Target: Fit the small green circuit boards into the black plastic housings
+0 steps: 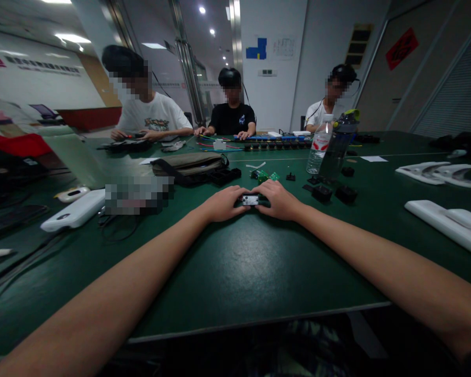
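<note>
Both my hands meet over the middle of the green table [243, 262]. Between them is a small dark part with a silvery plate [250, 200] facing me. My left hand [226, 203] grips its left end with thumb and fingers. The right end is held by my right hand [277, 200], thumb below and fingers above. Just beyond my fingers lie green pieces [264, 176], and a small black piece [290, 177] is to their right.
Black blocks [346, 194] and a clear bottle [319, 149] stand to the right, with white curved parts [427, 172] farther right. A bag [192, 164] and a white device [74, 210] lie left. Three people sit across the table.
</note>
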A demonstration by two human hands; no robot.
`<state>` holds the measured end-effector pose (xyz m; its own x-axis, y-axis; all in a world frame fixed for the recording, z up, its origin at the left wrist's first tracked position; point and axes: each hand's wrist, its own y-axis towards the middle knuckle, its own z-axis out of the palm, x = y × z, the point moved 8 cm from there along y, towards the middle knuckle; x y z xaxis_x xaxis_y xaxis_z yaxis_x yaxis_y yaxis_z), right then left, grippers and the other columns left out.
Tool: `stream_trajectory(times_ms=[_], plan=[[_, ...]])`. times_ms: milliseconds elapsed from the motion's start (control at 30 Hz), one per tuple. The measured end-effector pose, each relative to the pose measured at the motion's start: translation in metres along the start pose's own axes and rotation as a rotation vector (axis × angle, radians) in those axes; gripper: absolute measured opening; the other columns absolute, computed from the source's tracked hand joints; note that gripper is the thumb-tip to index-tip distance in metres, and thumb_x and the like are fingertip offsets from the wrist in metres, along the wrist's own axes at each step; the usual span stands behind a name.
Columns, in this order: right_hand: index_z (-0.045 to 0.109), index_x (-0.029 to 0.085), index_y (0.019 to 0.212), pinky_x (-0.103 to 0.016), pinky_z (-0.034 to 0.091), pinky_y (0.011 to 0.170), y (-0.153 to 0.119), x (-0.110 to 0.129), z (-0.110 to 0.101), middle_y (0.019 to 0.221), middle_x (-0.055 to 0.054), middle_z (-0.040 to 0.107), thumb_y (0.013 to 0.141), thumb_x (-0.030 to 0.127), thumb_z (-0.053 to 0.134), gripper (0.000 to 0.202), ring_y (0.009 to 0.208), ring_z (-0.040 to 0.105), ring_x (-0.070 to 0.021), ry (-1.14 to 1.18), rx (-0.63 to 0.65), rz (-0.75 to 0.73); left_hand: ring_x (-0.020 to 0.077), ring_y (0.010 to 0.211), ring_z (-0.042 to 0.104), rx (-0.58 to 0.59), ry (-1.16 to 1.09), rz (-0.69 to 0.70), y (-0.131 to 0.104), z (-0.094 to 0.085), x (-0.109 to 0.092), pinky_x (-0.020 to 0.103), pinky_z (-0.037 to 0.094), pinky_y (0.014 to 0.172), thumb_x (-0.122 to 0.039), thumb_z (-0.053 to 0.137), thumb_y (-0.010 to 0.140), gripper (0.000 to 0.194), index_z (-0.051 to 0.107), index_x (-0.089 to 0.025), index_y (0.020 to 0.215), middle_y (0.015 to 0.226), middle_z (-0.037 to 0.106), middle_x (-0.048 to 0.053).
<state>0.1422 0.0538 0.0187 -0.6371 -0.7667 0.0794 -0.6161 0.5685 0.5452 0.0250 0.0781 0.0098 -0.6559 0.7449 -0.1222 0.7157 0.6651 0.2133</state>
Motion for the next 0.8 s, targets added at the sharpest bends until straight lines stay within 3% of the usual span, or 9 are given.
stream_trajectory(times_ms=[800], plan=[[0.063, 0.016, 0.116, -0.042, 0.041, 0.094, -0.0002, -0.0004, 0.0005, 0.108, -0.012, 0.067, 0.082, 0.025, 0.065, 0.035, 0.105, 0.055, -0.0275, 0.010, 0.020, 0.016, 0.0267, 0.103, 0.062, 0.001, 0.003, 0.003, -0.0006, -0.0008, -0.0005, 0.039, 0.049, 0.091, -0.048, 0.052, 0.089, 0.049, 0.057, -0.018, 0.128, 0.111, 0.065, 0.012]])
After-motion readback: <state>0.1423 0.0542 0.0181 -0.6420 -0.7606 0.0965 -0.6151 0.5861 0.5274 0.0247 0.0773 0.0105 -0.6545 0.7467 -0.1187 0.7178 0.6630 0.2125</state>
